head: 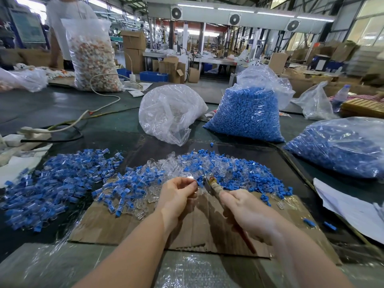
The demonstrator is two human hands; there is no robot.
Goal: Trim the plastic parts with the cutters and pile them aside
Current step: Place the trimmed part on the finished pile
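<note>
My left hand (178,196) pinches a small clear plastic part (192,179) at its fingertips, just above a brown cardboard sheet (116,227). My right hand (247,213) grips the cutters (209,185) by their cloth-wrapped and red handles, with the metal jaws right beside the part. A heap of blue and clear parts (234,173) lies behind both hands. A second, wider spread of blue-and-clear parts (52,183) covers the table to the left.
Two bags of blue pieces (247,115) (340,148) stand at the right, and a nearly empty clear bag (168,113) at centre. A white power strip with cable (35,129) lies at left, white paper (349,210) at right. A person stands at the far left behind a tall bag (93,57).
</note>
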